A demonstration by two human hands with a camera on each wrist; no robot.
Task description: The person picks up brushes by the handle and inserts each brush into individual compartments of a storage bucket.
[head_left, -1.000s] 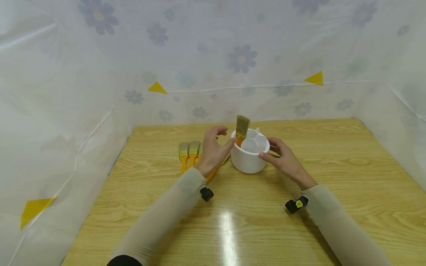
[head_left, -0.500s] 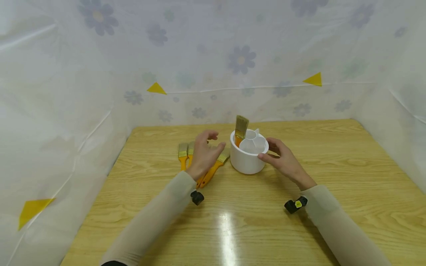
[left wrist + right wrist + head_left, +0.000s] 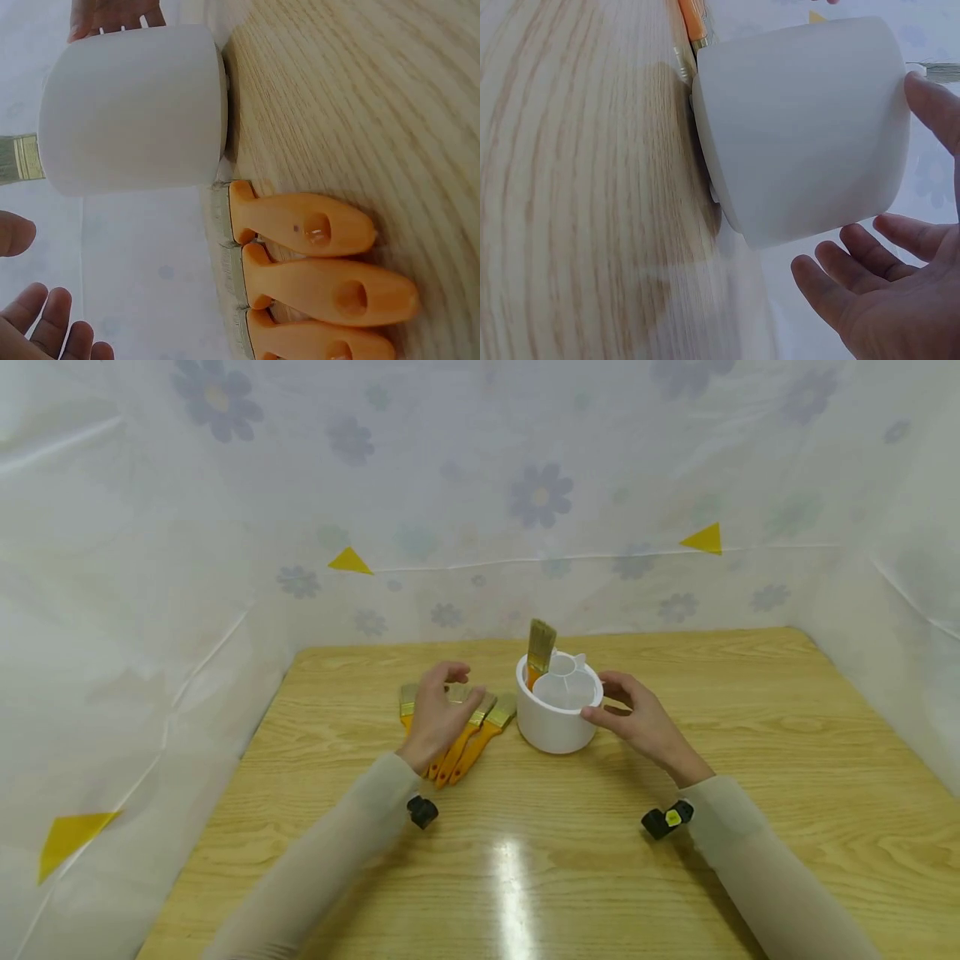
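A white round pot (image 3: 557, 727) with inner compartments stands upright on the table. One flat paintbrush (image 3: 541, 647) leans inside its left part, bristles up. My right hand (image 3: 637, 722) holds the pot's right side, thumb at the rim and fingers along the wall, as the right wrist view also shows. My left hand (image 3: 438, 714) hovers over several paintbrushes (image 3: 480, 743) with orange handles, fanned out left of the pot. Its fingers are loosely bent, with nothing between them. In the left wrist view, brush handles (image 3: 330, 289) lie on the table below the pot, apart from the left fingers (image 3: 56, 319).
The wooden table (image 3: 570, 877) reaches back to a flowered plastic sheet (image 3: 450, 485), which also hangs at both sides. Yellow triangles (image 3: 702, 539) mark the sheet.
My left hand has drawn away from the pot to the left, over the lying brushes. The pot has turned slightly under my right hand, and the brush in it has shifted a little left.
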